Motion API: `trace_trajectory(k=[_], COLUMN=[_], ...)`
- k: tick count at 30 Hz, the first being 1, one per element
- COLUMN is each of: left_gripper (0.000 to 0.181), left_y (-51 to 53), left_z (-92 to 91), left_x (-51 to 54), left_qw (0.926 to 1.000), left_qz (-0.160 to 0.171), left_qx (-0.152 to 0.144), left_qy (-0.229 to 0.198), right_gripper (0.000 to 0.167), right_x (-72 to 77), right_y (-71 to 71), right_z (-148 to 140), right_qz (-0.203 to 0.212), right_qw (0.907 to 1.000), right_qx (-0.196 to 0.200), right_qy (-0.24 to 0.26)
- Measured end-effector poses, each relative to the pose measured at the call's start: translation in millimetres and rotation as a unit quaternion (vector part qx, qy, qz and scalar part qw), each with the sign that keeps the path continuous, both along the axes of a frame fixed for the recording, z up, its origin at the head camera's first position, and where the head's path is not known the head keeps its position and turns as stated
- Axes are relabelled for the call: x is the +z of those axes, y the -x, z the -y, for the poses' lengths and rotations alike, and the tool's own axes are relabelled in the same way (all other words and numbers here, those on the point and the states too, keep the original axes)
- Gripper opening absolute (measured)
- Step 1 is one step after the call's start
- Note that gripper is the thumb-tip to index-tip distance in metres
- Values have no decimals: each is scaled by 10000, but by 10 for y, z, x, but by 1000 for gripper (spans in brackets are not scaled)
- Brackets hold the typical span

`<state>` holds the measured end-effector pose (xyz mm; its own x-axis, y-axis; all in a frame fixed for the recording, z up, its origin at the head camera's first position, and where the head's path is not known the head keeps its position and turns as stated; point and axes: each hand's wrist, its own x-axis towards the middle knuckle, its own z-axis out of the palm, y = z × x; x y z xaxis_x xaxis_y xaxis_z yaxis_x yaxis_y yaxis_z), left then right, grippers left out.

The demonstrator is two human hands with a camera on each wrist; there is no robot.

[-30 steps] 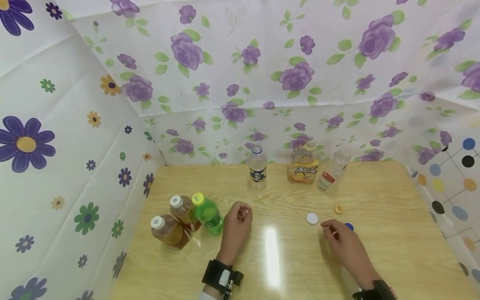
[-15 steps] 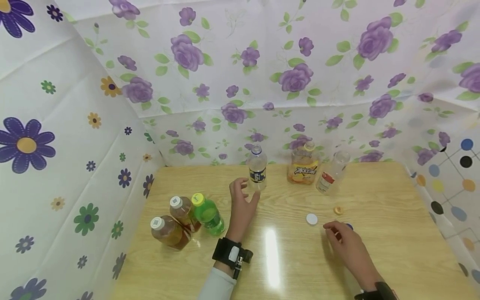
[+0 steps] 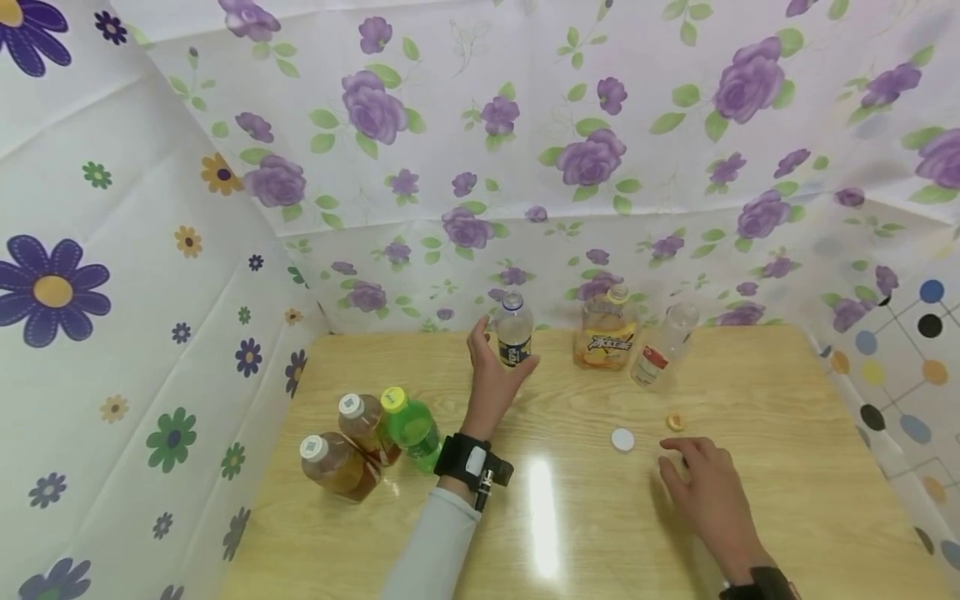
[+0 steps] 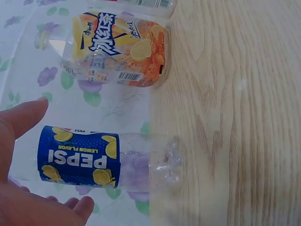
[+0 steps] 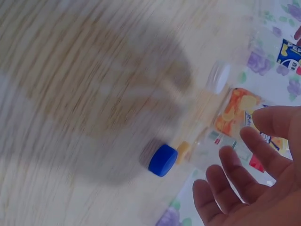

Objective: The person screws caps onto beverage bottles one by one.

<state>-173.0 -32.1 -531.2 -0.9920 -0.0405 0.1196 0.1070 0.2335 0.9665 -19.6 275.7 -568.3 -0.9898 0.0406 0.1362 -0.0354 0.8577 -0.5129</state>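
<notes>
Pepsi bottle [image 3: 514, 329]: is standing upright and uncapped, near the back edge of the table [image 3: 360, 554].
Left hand [image 3: 492, 375]: is reaching around the Pepsi bottle, thumb and fingers spread; a gap is showing between thumb and label.
Tea bottle [image 3: 606, 337]: is standing right of the Pepsi bottle.
Clear bottle [image 3: 654, 358]: is standing farther right of it.
Green bottle [image 3: 415, 429], brown bottles [image 3: 341, 468]: are standing left and forward of it.
White cap [image 3: 622, 440], yellow cap [image 3: 676, 422], blue cap [image 5: 163, 160]: are lying right and forward of it.
Right hand [image 3: 705, 483]: is hovering right and forward of it, fingers spread, near the blue cap.
</notes>
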Motion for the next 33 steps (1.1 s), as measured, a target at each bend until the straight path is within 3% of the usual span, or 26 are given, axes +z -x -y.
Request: trace_trajectory(k=[9,14,18,27,33], left_gripper=[96,82,78,77,80], left_y=[148,168,103,-142,-301], left_z=[35,59,97,168,193], left_x=[-17,-3,19,42,66], left_qw=[9991,9989,9988,9992,9993], left_qz=[-145,-431,-496,-398,-357], left_qx=[-395,-132,29,25,-46], left_qy=[-16,119,30,67,101], right_gripper=[35,34,35,38,35], right_x=[-24,-51,-66,-75,-101], right_y=[18,36,44,60,67], right_z=[-129,-155,-184,-199,-200], right_qz=[321,279,291,824,942], right_qw=[9995,9996,9995,9966,9955], right_qx=[21,16,105,95,97], right_qy=[-38,-50,-113,-2,8])
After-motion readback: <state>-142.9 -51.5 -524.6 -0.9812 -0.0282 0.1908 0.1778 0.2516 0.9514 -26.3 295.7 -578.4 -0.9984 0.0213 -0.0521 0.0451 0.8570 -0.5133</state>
